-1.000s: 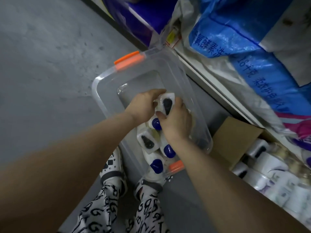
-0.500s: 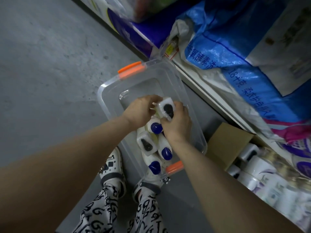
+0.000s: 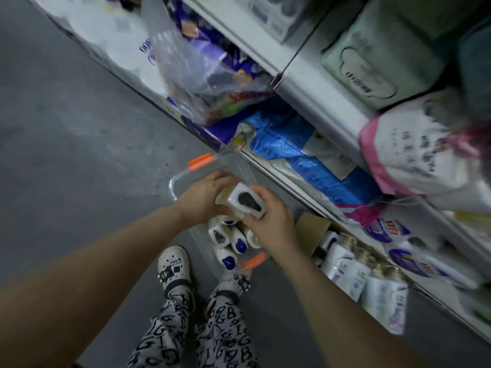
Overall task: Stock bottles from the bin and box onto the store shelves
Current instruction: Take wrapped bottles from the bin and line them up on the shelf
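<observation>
- Gripping from both sides, the left hand [image 3: 204, 200] and right hand [image 3: 273, 224] curl their fingers round one bottle [image 3: 245, 200], so neither grip is free. The bottle hangs just above the clear bin [image 3: 174, 185], between the two wrists.
- Slipping looks the likeliest fault. The fingers seem to bear mostly near the cap end, and a smooth bottle passed from two hands to one could drop back onto the ones below.
- Its white cap with a dark oval faces up toward the camera, while the yellowish body slopes down under the left hand. I judge the long axis steep and a little tilted, cap end uppermost. The base is hidden.
- Directly beneath, the other bottles [image 3: 240, 245] lie packed in the near end of the bin, blue and dark caps pointing toward the person. A careless lift could knock them.
- Just right of the bin, a cardboard box [image 3: 310, 229] stands on the floor [image 3: 66, 155] with more bottles inside.
- Farther off, the shelves [image 3: 318, 102] are crowded with a blue sack [image 3: 292, 144] and a plastic bag [image 3: 202, 75]. Free space looks scarce, so a bottle set upright there may tip against soft goods.
</observation>
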